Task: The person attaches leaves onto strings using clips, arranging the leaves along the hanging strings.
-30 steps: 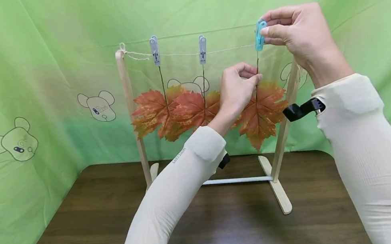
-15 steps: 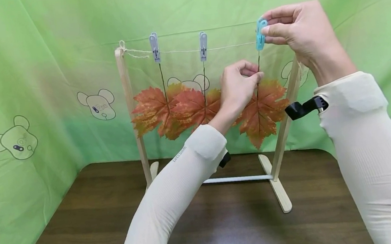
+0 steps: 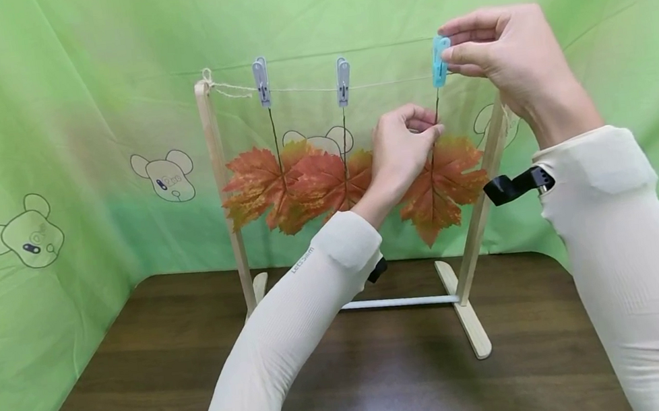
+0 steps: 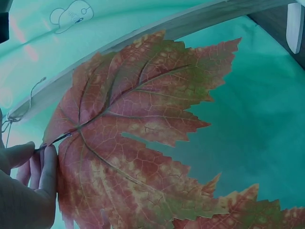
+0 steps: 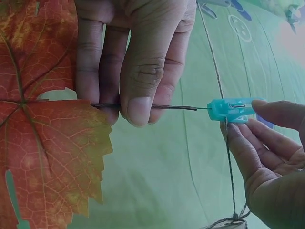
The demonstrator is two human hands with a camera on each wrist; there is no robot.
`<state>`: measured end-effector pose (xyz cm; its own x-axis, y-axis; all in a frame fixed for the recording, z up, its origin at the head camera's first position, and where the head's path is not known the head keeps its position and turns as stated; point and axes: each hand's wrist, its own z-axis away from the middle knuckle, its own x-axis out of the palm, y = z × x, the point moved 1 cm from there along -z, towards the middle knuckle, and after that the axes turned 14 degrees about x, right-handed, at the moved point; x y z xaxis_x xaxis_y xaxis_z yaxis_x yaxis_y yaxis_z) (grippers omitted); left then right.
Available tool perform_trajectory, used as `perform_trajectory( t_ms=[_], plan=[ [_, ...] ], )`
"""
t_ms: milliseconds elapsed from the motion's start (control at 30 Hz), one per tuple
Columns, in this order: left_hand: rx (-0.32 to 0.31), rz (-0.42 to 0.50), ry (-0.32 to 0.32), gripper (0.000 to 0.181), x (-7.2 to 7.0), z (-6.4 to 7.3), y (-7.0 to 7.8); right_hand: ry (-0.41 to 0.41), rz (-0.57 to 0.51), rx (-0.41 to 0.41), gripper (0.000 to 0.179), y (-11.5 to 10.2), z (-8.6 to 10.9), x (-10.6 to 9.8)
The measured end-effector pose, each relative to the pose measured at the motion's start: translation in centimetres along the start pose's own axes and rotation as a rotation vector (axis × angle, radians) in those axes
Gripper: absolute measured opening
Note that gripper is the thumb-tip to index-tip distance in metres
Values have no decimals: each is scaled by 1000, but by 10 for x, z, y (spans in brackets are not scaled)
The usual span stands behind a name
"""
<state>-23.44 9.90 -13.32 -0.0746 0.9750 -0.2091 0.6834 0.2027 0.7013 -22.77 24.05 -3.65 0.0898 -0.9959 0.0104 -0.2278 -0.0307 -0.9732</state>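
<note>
In the head view, my right hand [image 3: 511, 63] pinches the handles of a light blue clothespin [image 3: 441, 60] at the right part of the string [image 3: 304, 90]. Below it, my left hand [image 3: 399, 147] holds the dark stem of an orange-red artificial maple leaf [image 3: 440, 186] between thumb and fingers. The right wrist view has the stem [image 5: 176, 107] reaching the jaw end of the clothespin [image 5: 228, 112], where the string [image 5: 230, 167] also passes. The leaf [image 4: 128, 100] fills much of the left wrist view. Whether the clothespin grips the stem firmly cannot be told.
Two grey clothespins [image 3: 342, 82] on the string hold the stems of two more maple leaves [image 3: 266, 189], which overlap. The string spans a wooden stand [image 3: 211, 144] with a white bottom bar [image 3: 404, 302], on a brown table [image 3: 141, 376]. Green cloth [image 3: 76, 71] surrounds it.
Both hands stay nearly in place. The blue clothespin has turned slightly more upright, and the tip of the right leaf has swung a little left.
</note>
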Motion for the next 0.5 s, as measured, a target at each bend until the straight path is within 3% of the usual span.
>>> perform_trajectory(
  t_ms=[500],
  plan=[
    [17,-4,-29,10,1,4,-5,34,-5,-82,26,3,10,-1]
  ],
)
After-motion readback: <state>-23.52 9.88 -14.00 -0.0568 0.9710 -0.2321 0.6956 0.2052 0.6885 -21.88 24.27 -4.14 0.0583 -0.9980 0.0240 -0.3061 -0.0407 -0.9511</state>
